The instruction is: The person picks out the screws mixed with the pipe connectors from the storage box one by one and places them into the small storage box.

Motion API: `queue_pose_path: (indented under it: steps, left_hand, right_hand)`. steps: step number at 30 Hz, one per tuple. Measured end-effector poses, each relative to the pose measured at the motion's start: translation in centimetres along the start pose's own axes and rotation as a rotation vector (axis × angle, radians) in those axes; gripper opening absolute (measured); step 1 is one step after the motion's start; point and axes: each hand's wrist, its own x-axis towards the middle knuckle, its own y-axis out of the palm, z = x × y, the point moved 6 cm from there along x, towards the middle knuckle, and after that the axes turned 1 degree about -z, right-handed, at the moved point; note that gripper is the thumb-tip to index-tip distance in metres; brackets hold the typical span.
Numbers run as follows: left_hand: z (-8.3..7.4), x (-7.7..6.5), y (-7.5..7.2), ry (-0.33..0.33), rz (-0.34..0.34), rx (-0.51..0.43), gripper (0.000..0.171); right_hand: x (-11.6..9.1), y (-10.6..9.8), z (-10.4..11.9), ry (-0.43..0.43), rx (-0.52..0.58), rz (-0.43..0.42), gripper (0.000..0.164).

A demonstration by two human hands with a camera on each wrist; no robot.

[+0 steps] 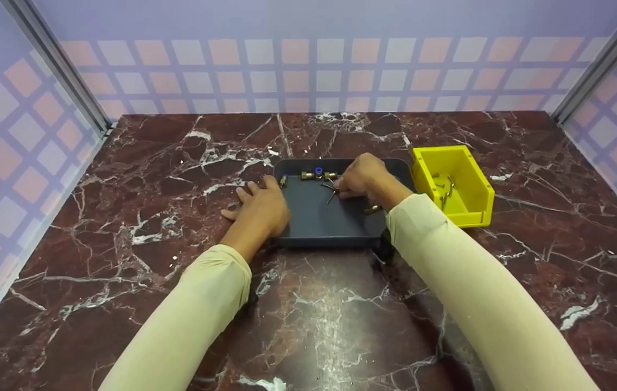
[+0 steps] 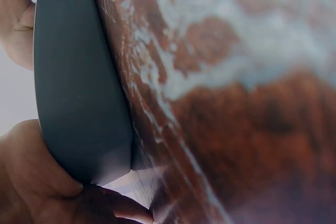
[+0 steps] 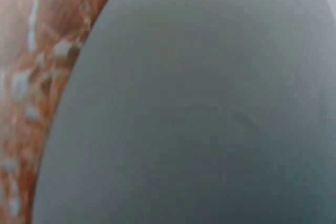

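Observation:
A dark grey tray [image 1: 313, 225] lies on the marbled table. My left hand [image 1: 262, 206] rests against its left side, fingers spread outward; in the left wrist view the palm [image 2: 31, 177] lies at the tray's outer wall [image 2: 84, 87]. Over the tray's right half, my right hand [image 1: 362, 176] has its fingers curled, pinching thin metal screws [image 1: 331, 194] that stick out from the fingertips. Brass fittings, one with a blue top [image 1: 318, 172], line the tray's back wall. Another brass fitting [image 1: 283, 181] is in the back left corner, and one more [image 1: 371, 209] lies under the right wrist.
A yellow bin [image 1: 476, 217] stands right of the tray, close to its side, with several small metal screws [image 1: 447, 190] inside. The dark red marbled table [image 1: 123, 271] reaches to patterned walls at the back and both sides. The tray's grey wall [image 3: 184, 103] fills the right wrist view, blurred.

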Motion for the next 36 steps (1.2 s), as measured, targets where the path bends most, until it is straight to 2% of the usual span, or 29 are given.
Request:
queue_pose_path:
  steps: [3, 9, 15, 22, 27, 36]
  left_hand:
    - [0.0, 0.0, 0.0, 0.008, 0.002, -0.002, 0.079]
    - [0.1, 0.0, -0.1, 0.024, -0.017, -0.005, 0.078]
    - [0.1, 0.0, 0.0, 0.009, 0.005, -0.005, 0.078]
    - [0.0, -0.1, -0.2, 0.022, -0.008, -0.005, 0.078]
    - [0.1, -0.1, -0.3, 0.024, -0.024, -0.01, 0.08]
    - [-0.1, -0.2, -0.2, 0.028, -0.004, -0.009, 0.08]
  right_hand:
    - [-0.2, -0.4, -0.4, 0.012, 0.063, 0.031, 0.02]
    - [-0.9, -2.0, -0.9, -0.011, 0.119, 0.066, 0.022]
    - [-2.1, -4.1, -0.8, -0.082, 0.189, 0.08, 0.024]
    - [-4.1, -7.5, -1.3, -0.115, 0.268, 0.098, 0.022]
    - [-5.1, -10.2, -2.4, -0.111, 0.287, 0.082, 0.031]
    - [-5.9, -14.4, -5.8, -0.078, 0.316, 0.046, 0.039]
